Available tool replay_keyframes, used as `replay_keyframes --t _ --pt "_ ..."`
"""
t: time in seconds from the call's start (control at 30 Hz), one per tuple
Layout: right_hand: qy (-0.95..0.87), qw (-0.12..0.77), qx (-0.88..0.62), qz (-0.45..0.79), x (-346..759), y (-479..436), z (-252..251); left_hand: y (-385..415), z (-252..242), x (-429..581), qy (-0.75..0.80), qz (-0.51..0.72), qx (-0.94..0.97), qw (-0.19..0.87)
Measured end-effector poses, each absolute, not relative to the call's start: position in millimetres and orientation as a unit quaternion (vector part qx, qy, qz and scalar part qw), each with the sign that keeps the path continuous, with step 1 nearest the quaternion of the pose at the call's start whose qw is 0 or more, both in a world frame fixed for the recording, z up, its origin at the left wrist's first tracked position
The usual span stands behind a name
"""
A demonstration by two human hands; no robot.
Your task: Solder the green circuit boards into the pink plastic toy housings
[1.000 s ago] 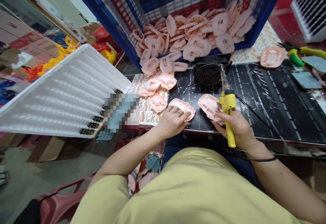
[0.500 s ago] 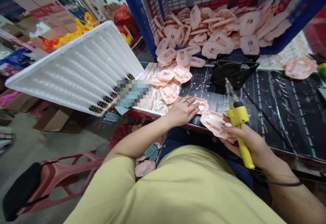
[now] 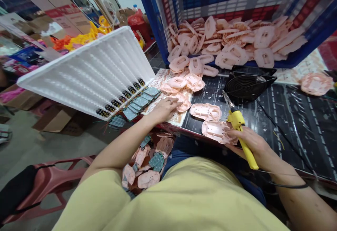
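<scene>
- While the right hand (image 3: 251, 141) is wrapped around a yellow soldering gun (image 3: 237, 119), its fingers also meet the right end of a pink shell (image 3: 213, 129) at the bench (image 3: 295, 122) edge.
- The left hand (image 3: 164, 109) reaches its fingertips to another pink shell (image 3: 185, 103); whether they grip it, I cannot tell.
- Between the hands, a third shell (image 3: 204, 111) lies open on the bench.
- Beyond the gun's tip sits a black fan (image 3: 246, 86).
- Farther back, a blue crate (image 3: 152, 24) holds many pink pieces (image 3: 228, 56).
</scene>
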State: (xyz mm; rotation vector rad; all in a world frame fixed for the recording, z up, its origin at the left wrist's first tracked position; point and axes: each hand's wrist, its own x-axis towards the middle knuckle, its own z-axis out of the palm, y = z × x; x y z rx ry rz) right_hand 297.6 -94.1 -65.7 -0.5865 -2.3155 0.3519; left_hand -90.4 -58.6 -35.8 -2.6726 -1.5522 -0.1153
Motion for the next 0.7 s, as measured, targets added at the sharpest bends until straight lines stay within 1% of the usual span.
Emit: replay_keyframes --t 0.1,0.2,0.33,0.4,0.47,0.53,0.63,0.7 --pt "-0.895 0.338 -0.245 0.157 300.5 -94.6 -68.7 -43.5 -43.0 -72.9 -0.518 -0.081 -0.850 0.041" --pt "-0.896 0.325 -0.249 0.171 300.9 -94.3 -72.0 -24.4 -42.8 -53.3 -0.539 -0.081 -0.838 0.041" --pt "-0.888 0.360 -0.264 0.109 302.6 -87.8 -81.8 -16.2 -33.9 -32.9 -0.541 -0.050 -0.838 0.050" --pt "-0.892 0.362 -0.258 0.081 304.1 -81.7 -86.9 -19.4 -31.2 -22.1 -0.536 -0.072 -0.838 0.072" --pt "-0.893 0.365 -0.257 0.062 304.6 -76.2 -89.2 -25.1 -32.3 -10.4 -0.499 -0.112 -0.855 0.080" --pt "-0.897 0.357 -0.254 0.060 303.6 -73.1 -87.7 -33.0 -36.6 0.4 -0.423 -0.129 -0.895 0.061" --pt "-0.899 0.351 -0.251 0.072 299.4 -72.4 -80.7 -49.0 -43.9 10.2 -0.321 -0.106 -0.941 0.024" --pt "-0.896 0.350 -0.260 0.081 295.8 -72.8 -76.4 -60.8 -45.8 11.2 -0.317 -0.098 -0.943 0.020"
